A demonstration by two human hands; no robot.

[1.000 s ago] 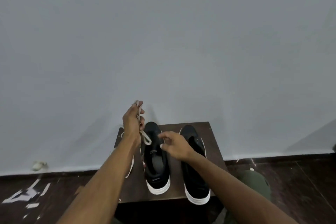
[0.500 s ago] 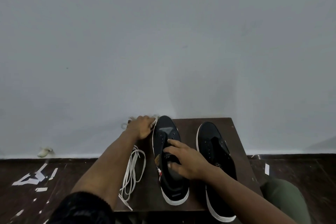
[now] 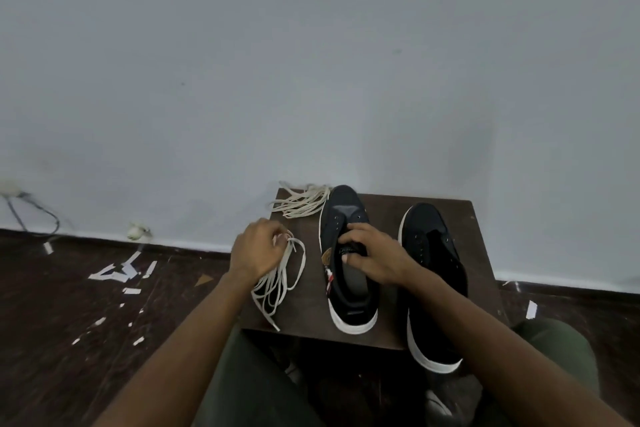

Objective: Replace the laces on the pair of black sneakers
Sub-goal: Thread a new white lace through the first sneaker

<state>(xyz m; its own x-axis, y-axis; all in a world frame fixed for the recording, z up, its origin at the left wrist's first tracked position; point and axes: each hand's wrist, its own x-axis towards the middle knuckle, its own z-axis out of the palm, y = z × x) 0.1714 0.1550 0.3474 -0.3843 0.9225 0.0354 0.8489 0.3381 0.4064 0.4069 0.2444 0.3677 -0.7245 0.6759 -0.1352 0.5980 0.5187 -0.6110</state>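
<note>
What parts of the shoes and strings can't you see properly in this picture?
- Head view: the tongue and opening of the left sneaker are partly covered by the right hand.
- Head view: which strands of the near lace bundle the left hand pinches is hidden by its fingers.
- Head view: the label on that sneaker's tongue is too blurred to read.
- Head view: the right sneaker is partly hidden by the right forearm.

Bare bench (image 3: 478,246) strip at 3 o'clock of right sneaker (image 3: 433,274); lace bundles (image 3: 301,204) crowd 9–11 o'clock.
</note>
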